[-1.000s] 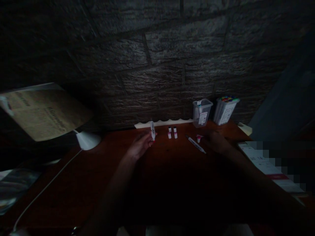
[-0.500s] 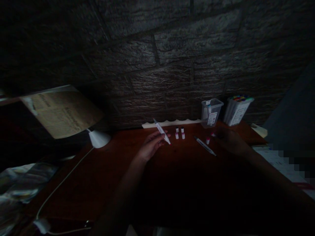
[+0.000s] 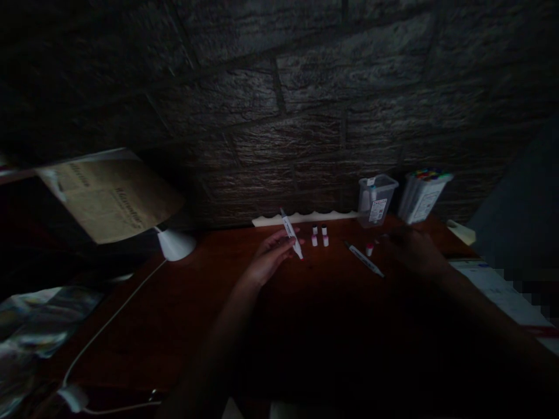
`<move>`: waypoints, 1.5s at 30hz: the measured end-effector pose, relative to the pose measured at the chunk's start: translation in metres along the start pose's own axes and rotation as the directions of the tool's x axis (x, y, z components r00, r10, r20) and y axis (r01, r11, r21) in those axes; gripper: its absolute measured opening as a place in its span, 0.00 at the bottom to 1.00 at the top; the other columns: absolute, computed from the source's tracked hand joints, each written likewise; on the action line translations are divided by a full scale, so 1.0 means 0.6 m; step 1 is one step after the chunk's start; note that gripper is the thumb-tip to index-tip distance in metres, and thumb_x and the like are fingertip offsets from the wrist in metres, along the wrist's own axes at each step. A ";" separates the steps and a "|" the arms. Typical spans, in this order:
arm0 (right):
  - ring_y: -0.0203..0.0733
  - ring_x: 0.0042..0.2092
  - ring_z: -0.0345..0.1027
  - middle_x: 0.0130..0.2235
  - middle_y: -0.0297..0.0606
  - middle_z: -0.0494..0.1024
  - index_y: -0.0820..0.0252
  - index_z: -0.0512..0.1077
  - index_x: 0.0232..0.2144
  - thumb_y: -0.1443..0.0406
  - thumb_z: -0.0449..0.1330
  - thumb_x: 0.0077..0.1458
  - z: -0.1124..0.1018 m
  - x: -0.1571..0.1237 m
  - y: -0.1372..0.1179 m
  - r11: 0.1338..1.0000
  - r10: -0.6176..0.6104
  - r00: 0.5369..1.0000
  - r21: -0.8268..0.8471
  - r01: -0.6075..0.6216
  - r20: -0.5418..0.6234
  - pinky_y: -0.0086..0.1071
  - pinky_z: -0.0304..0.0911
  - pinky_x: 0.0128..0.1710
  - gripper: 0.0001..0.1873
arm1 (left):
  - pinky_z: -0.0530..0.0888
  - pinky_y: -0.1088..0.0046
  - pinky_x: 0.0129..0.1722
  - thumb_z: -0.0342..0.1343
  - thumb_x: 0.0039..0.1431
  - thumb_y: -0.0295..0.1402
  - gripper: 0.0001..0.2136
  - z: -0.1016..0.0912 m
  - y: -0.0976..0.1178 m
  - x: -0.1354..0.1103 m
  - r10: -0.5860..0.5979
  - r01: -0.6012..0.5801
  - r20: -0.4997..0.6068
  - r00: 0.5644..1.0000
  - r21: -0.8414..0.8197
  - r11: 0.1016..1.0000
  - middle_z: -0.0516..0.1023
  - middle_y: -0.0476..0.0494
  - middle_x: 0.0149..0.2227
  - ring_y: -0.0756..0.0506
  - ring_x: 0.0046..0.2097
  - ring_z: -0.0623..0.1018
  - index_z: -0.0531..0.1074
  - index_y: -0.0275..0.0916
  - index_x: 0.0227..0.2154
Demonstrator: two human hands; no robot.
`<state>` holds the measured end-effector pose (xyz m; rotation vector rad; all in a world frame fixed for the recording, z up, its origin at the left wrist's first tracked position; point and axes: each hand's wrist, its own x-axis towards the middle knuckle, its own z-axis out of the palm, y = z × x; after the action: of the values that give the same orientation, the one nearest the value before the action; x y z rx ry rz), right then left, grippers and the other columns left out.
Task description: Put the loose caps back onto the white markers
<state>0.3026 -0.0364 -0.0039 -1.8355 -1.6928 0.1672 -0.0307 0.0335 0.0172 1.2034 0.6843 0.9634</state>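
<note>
My left hand (image 3: 269, 260) is closed round a white marker (image 3: 292, 233), held tilted with its tip pointing down and to the right above the dark wooden desk (image 3: 183, 302). To its right stand two small white marker caps (image 3: 319, 235) with dark tops. My right hand (image 3: 414, 251) rests dark and dim near a small red-and-white cap (image 3: 370, 249); its fingers are too dark to read. A second marker (image 3: 365, 259) lies flat on the desk between my hands, just left of my right hand.
A clear plastic box (image 3: 376, 200) and a box of coloured markers (image 3: 423, 195) stand at the back by the stone wall. A white scalloped strip (image 3: 301, 218) lies along the wall. A white lamp (image 3: 176, 244) with a cord is at left, papers (image 3: 502, 291) at right.
My left hand tilted the white marker from upright to slanted, tip down right. My right hand drew slightly right, away from the red cap. The camera shifted left.
</note>
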 end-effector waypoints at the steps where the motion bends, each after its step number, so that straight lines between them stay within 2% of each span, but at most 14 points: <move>1: 0.45 0.31 0.73 0.30 0.44 0.79 0.59 0.76 0.28 0.61 0.58 0.56 -0.001 0.000 -0.002 1.000 0.011 1.000 -0.018 -0.010 0.011 0.33 0.62 0.30 0.10 | 0.73 0.72 0.39 0.65 0.51 0.31 0.18 0.000 0.001 0.000 0.004 -0.004 -0.003 1.000 -0.002 1.000 0.82 0.41 0.39 0.46 0.40 0.79 0.75 0.37 0.46; 4: 0.46 0.33 0.74 0.33 0.45 0.79 0.61 0.75 0.33 0.60 0.56 0.57 -0.006 0.000 -0.009 0.999 0.011 1.000 -0.030 -0.011 0.019 0.34 0.64 0.32 0.12 | 0.74 0.71 0.39 0.65 0.51 0.31 0.17 -0.001 0.001 0.002 -0.001 0.001 0.000 1.000 -0.001 1.000 0.82 0.41 0.40 0.45 0.40 0.79 0.75 0.38 0.45; 6: 0.46 0.35 0.75 0.35 0.44 0.80 0.61 0.75 0.36 0.60 0.57 0.55 -0.007 0.001 -0.013 0.996 -0.025 1.000 0.086 0.027 -0.015 0.37 0.67 0.35 0.12 | 0.74 0.71 0.39 0.64 0.52 0.32 0.16 0.001 -0.002 0.002 -0.011 0.011 0.004 1.000 0.016 1.000 0.82 0.41 0.40 0.45 0.40 0.79 0.75 0.38 0.45; 8: 0.47 0.38 0.75 0.38 0.43 0.80 0.60 0.74 0.38 0.59 0.59 0.54 -0.006 0.000 -0.020 0.957 -0.056 0.998 0.282 0.064 -0.038 0.40 0.68 0.39 0.12 | 0.73 0.71 0.39 0.64 0.52 0.34 0.16 0.006 -0.005 0.001 -0.024 0.024 0.010 1.000 0.048 0.999 0.82 0.40 0.40 0.44 0.41 0.79 0.76 0.38 0.44; 11: 0.44 0.40 0.74 0.39 0.40 0.80 0.58 0.74 0.38 0.57 0.60 0.52 -0.002 -0.007 -0.041 0.808 -0.069 0.998 0.587 0.049 0.010 0.39 0.69 0.42 0.13 | 0.73 0.69 0.40 0.63 0.53 0.37 0.15 0.019 -0.010 -0.005 -0.057 0.047 0.068 0.996 0.138 0.989 0.82 0.38 0.39 0.43 0.41 0.80 0.77 0.36 0.43; 13: 0.42 0.39 0.74 0.39 0.39 0.79 0.57 0.73 0.38 0.56 0.61 0.52 0.002 -0.015 -0.059 0.708 -0.048 0.996 0.706 -0.017 0.072 0.37 0.69 0.40 0.14 | 0.73 0.69 0.43 0.62 0.54 0.38 0.14 0.031 -0.010 -0.011 -0.100 0.065 0.143 0.985 0.229 0.971 0.82 0.38 0.37 0.43 0.41 0.80 0.77 0.35 0.41; 18: 0.36 0.32 0.71 0.33 0.35 0.77 0.55 0.71 0.34 0.58 0.62 0.51 0.017 -0.030 -0.088 0.474 0.022 0.980 0.861 -0.186 0.199 0.30 0.68 0.33 0.09 | 0.73 0.70 0.42 0.62 0.54 0.35 0.11 0.059 -0.011 -0.029 -0.243 0.129 0.316 0.917 0.340 0.931 0.83 0.41 0.35 0.45 0.39 0.81 0.78 0.36 0.39; 21: 0.35 0.34 0.71 0.37 0.36 0.78 0.54 0.73 0.39 0.59 0.62 0.52 0.023 -0.032 -0.090 0.361 0.018 0.970 0.903 -0.232 0.242 0.29 0.67 0.33 0.12 | 0.73 0.71 0.40 0.63 0.53 0.34 0.11 0.063 -0.015 -0.033 -0.277 0.141 0.372 0.886 0.354 0.925 0.83 0.41 0.35 0.45 0.38 0.81 0.78 0.37 0.39; 25: 0.36 0.36 0.71 0.40 0.38 0.79 0.52 0.73 0.47 0.55 0.61 0.54 0.021 -0.034 -0.091 0.397 -0.023 0.952 0.877 -0.270 0.304 0.31 0.67 0.34 0.19 | 0.74 0.71 0.38 0.64 0.51 0.33 0.11 0.060 -0.019 -0.032 -0.271 0.108 0.387 0.881 0.392 0.913 0.82 0.42 0.36 0.45 0.37 0.81 0.78 0.38 0.38; 28: 0.36 0.36 0.71 0.42 0.37 0.80 0.51 0.74 0.45 0.55 0.61 0.54 0.017 -0.037 -0.097 0.407 -0.049 0.946 0.872 -0.273 0.319 0.31 0.67 0.35 0.17 | 0.74 0.72 0.37 0.65 0.50 0.33 0.10 0.061 -0.019 -0.032 -0.262 0.094 0.376 0.889 0.409 0.908 0.82 0.43 0.35 0.45 0.37 0.80 0.79 0.38 0.37; 33: 0.35 0.37 0.72 0.43 0.36 0.80 0.52 0.69 0.42 0.58 0.64 0.52 0.015 -0.042 -0.107 0.366 -0.083 0.946 0.893 -0.263 0.313 0.29 0.67 0.35 0.15 | 0.74 0.73 0.36 0.66 0.49 0.32 0.10 0.063 -0.016 -0.033 -0.270 0.113 0.367 0.890 0.396 0.911 0.82 0.44 0.34 0.46 0.35 0.80 0.79 0.38 0.36; 35: 0.36 0.38 0.73 0.43 0.37 0.80 0.52 0.66 0.44 0.58 0.63 0.52 0.015 -0.044 -0.112 0.376 -0.088 0.950 0.893 -0.248 0.301 0.30 0.68 0.36 0.17 | 0.74 0.72 0.36 0.65 0.50 0.32 0.09 0.064 -0.015 -0.033 -0.279 0.117 0.374 0.884 0.400 0.909 0.82 0.44 0.34 0.46 0.35 0.80 0.78 0.38 0.36; 39: 0.39 0.43 0.74 0.46 0.39 0.79 0.48 0.60 0.51 0.57 0.59 0.56 0.010 -0.046 -0.123 0.457 -0.076 0.961 0.866 -0.204 0.267 0.35 0.69 0.42 0.21 | 0.73 0.73 0.36 0.64 0.51 0.33 0.10 0.065 -0.015 -0.034 -0.280 0.093 0.397 0.874 0.430 0.898 0.82 0.44 0.34 0.45 0.36 0.80 0.78 0.38 0.37; 45: 0.42 0.50 0.73 0.44 0.37 0.79 0.50 0.61 0.45 0.57 0.60 0.56 0.019 -0.051 -0.133 0.449 -0.145 0.969 0.886 -0.117 0.202 0.37 0.68 0.46 0.16 | 0.73 0.72 0.38 0.64 0.51 0.36 0.11 0.069 -0.020 -0.036 -0.291 0.056 0.441 0.849 0.473 0.879 0.82 0.43 0.35 0.45 0.36 0.80 0.79 0.38 0.37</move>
<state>0.2233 -0.0628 0.0187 -0.9662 -1.3081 1.1240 -0.0019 -0.0053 0.0147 1.6828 0.5925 0.2993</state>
